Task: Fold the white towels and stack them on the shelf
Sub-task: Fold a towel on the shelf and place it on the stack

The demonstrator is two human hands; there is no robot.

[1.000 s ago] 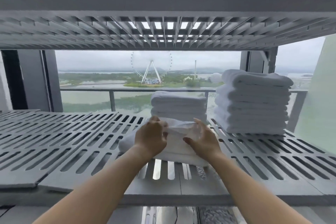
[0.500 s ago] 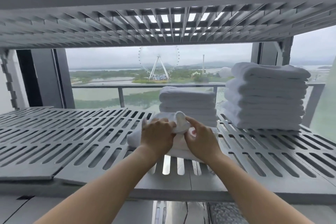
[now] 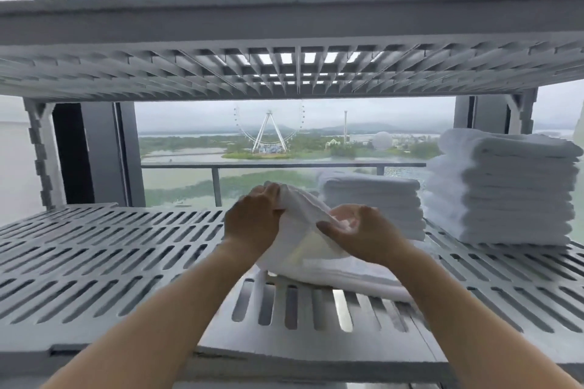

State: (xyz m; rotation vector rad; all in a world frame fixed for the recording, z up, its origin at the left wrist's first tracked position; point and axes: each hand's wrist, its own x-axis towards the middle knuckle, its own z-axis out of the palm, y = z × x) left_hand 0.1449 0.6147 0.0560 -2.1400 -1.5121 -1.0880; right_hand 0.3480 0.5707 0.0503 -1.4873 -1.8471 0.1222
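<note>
White towel [image 3: 316,262] lies on the front middle of the slatted grey shelf [image 3: 94,262], its lower part resting on the slats and its upper edge lifted off them. We hold it on both sides. Our left grip [image 3: 252,224] is clenched around the raised top edge, knuckles toward us. Our right grip [image 3: 363,232] is curled on a fold just to the right, thumb pressed on the cloth and a bit of white fabric showing inside the bent fingers. The 2 grips are close together, with a ridge of cloth stretched between them.

Behind the towel and just to its right stands a short stack [image 3: 369,199] of folded white towels (blur keeps us from counting its layers). Further right, near the shelf's end, stands a taller stack [image 3: 505,189], and a narrow gap separates the 2 stacks. Above them runs the upper shelf [image 3: 284,73], seen from below. Through the window behind we see a balcony railing [image 3: 216,183], water, green land and 1 Ferris wheel [image 3: 270,136].
</note>
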